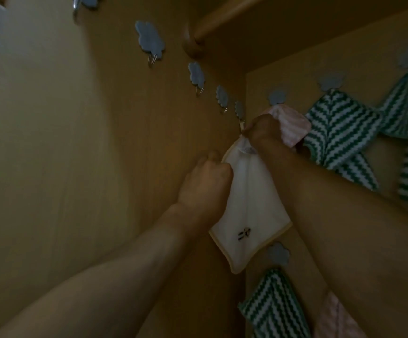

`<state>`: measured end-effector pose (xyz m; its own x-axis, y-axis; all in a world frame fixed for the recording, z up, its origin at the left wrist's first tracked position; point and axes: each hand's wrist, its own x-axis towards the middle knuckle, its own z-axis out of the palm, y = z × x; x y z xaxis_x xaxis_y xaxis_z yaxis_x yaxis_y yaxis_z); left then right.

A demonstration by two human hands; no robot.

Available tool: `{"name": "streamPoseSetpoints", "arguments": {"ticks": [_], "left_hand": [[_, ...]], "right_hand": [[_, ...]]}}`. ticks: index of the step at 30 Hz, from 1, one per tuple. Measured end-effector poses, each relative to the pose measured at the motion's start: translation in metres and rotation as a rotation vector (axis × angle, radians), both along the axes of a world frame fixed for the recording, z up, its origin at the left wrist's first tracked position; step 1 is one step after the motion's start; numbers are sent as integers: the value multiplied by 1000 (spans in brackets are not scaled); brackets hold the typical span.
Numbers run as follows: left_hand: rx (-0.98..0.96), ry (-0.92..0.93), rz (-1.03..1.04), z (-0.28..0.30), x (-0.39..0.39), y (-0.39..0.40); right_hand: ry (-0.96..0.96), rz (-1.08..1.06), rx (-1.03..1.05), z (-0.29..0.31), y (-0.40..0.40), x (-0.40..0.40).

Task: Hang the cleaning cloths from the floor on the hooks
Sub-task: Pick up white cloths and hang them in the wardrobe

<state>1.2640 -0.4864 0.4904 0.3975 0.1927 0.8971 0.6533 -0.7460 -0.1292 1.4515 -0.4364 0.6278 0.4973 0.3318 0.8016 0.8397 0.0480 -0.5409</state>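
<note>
A white cleaning cloth [251,206] with a pale yellow border and a small dark embroidered mark hangs in the corner of a wooden cupboard. My left hand [206,184] grips its left edge. My right hand [262,132] pinches the cloth's top loop right at the metal hook under a blue cloud-shaped holder [239,109]. On the left wall, further cloud hooks [149,41] stand bare in a row.
On the right wall hang green-and-white striped cloths [339,132] and a pink striped cloth [293,128] from cloud hooks. Lower right, another striped cloth [273,306] hangs under a cloud hook [278,253]. A wooden rail [222,20] crosses overhead.
</note>
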Motion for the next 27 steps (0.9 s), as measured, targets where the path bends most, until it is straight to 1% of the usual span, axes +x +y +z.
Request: {"name": "streamPoseSetpoints", "arguments": {"ticks": [4, 12, 16, 19, 23, 27], "left_hand": [[13, -2, 14, -1, -1, 0], [-13, 14, 10, -9, -2, -2], [-31, 6, -4, -14, -6, -4], [-30, -4, -7, -18, -13, -10], [-10, -8, 2, -25, -22, -20], [-57, 16, 51, -29, -30, -33]], "right_hand": [[-55, -41, -34, -5, -3, -2], [-148, -70, -1, -15, -6, -7], [-183, -52, -34, -25, -16, -9], [-200, -99, -25, -38, -30, -11], [-363, -104, 5, -62, -56, -19], [-477, -107, 4, -92, -88, -30]]}}
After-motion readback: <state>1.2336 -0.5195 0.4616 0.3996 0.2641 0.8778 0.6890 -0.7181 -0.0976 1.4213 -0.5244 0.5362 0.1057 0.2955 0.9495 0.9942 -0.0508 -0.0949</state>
